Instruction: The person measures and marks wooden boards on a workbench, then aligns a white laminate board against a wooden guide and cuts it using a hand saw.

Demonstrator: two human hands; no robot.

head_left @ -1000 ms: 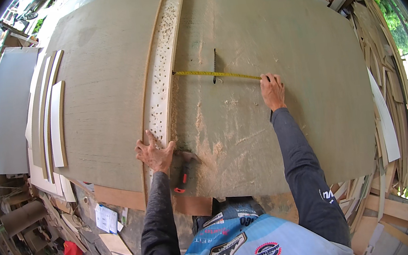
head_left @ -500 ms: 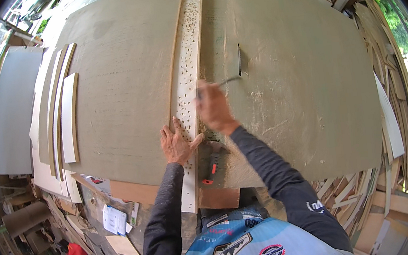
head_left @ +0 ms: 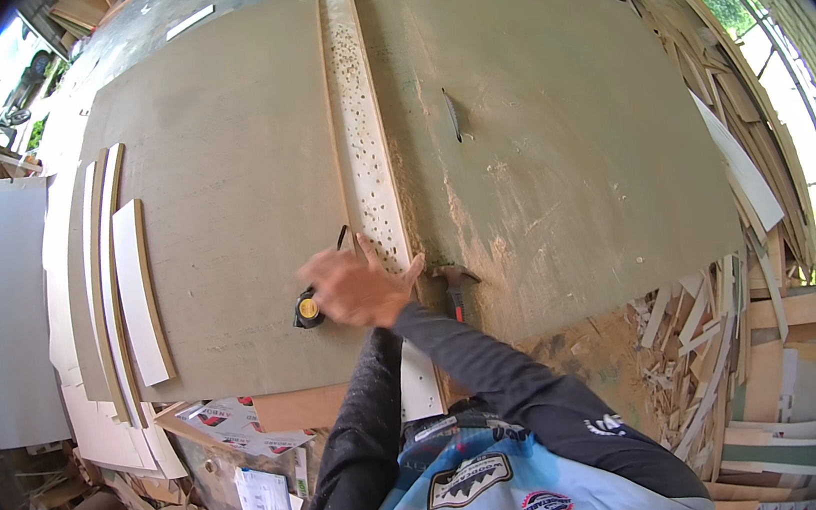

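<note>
A long, narrow white board dotted with many small holes lies lengthwise on the large grey-brown panel. My left hand rests on its near part, a finger and thumb spread; my crossing right hand covers the rest. My right hand, blurred by motion, reaches across to the board's left side. It is closed around a black tape measure with a yellow disc, which shows at its lower left. A dark curved strip sticks out above that hand. Close by on the right lies a claw hammer, its handle partly covered by my sleeve.
The broad panel fills the work area, with sawdust and a dark slot on its right half. White-faced strips lie along the left edge. Scrap wood is heaped at the right; papers lie below left.
My right hand has swung from the board's right side over my left wrist to the left, bringing the tape measure along. My left hand stays on the board. The view has shifted.
</note>
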